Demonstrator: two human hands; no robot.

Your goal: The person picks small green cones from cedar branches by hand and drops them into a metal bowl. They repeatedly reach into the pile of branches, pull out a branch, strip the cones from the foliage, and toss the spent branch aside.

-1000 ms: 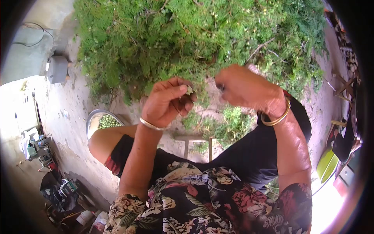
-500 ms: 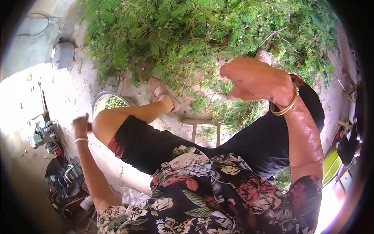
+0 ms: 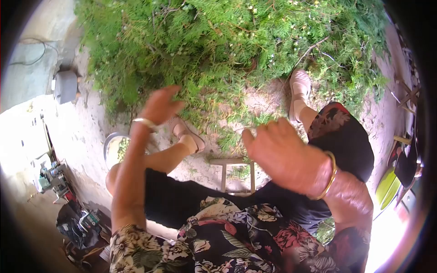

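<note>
My left hand (image 3: pixel 160 105) reaches forward with its fingers apart toward a big pile of leafy green branches (image 3: pixel 227 50) on the ground; I see nothing in it. My right hand (image 3: pixel 277 152) hovers lower, over my knees, fingers loosely spread and empty, a gold bangle on the wrist. A round metal bowl (image 3: pixel 111 152) with small green pieces in it stands on the ground at the left, partly hidden behind my left forearm.
A small wooden stool frame (image 3: pixel 236 170) stands between my legs. My sandalled feet (image 3: pixel 298 86) rest at the edge of the greenery. A grey box (image 3: pixel 66 86) lies on the concrete at left; bags and clutter (image 3: pixel 77 223) sit at lower left.
My left hand swung from the bowl at the far left up to the greenery. My right hand dropped lower and opened. A second ago both hands were pinching a small green piece.
</note>
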